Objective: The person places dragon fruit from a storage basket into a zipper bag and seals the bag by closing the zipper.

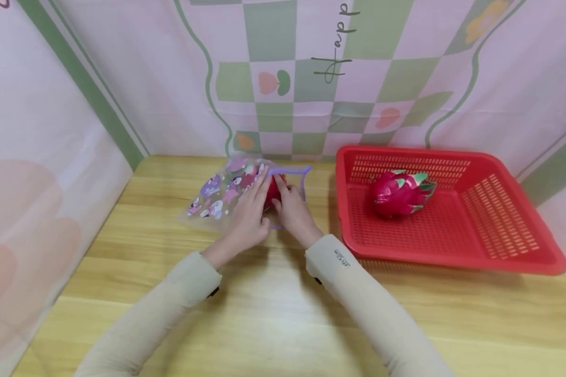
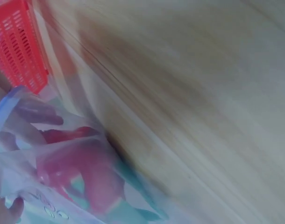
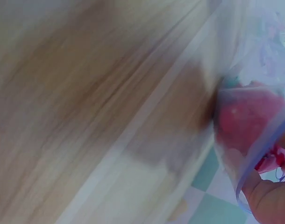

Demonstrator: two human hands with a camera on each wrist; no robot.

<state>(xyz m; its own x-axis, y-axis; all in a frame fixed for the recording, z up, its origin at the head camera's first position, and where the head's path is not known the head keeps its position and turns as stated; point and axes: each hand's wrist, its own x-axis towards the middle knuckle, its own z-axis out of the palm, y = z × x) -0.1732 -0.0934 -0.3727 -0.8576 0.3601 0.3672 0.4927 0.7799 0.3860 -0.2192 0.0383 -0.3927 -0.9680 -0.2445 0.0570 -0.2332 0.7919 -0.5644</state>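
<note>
A clear zip bag [image 1: 222, 195] with cartoon prints and a purple-edged mouth lies on the wooden table, its mouth facing right. Inside shows a red dragon fruit [image 1: 272, 195] with green tips, blurred through the plastic in the left wrist view [image 2: 98, 175]. My left hand [image 1: 249, 212] lies over the printed side near the mouth, fingers straight against the plastic. From the right, my right hand [image 1: 293, 209] reaches in at the mouth and grips the fruit, its fingers partly hidden by the bag. The right thumb [image 3: 266, 196] shows beside the purple edge in the right wrist view.
Right of the bag stands a red plastic basket [image 1: 453, 256] with slotted walls. Another dragon fruit [image 1: 398, 192] lies in it. A printed curtain [image 1: 311, 115] hangs behind the table [image 1: 273, 314], and more cloth covers the left side.
</note>
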